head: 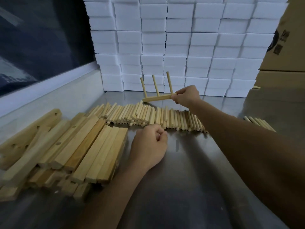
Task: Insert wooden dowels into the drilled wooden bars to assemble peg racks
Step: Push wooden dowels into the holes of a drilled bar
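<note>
Seen from a head-worn camera looking down over a grey metal worktop (189,162). The right hand (186,95) reaches forward, away from the person, and grips one end of a wooden bar (156,98) between curled fingers and thumb. Three dowels stand up out of this bar (169,83), tilted slightly to the left, making a peg rack. The bar's far end sits low, close to the worktop, just beyond a long row of loose dowels (148,116); whether it touches the surface cannot be told.

The left hand (148,144) is nearer the person, its fingers curled into a loose fist above the worktop, just in front of the dowel row. Whether it holds anything inside the fist cannot be told.

The loose dowels lie side by side in a band across the middle of the worktop. To the left is a heap of drilled wooden bars (74,146), some showing round holes. Behind everything rises a wall of stacked white foam blocks (181,47), with brown cardboard boxes (288,55) at the right edge.
</note>
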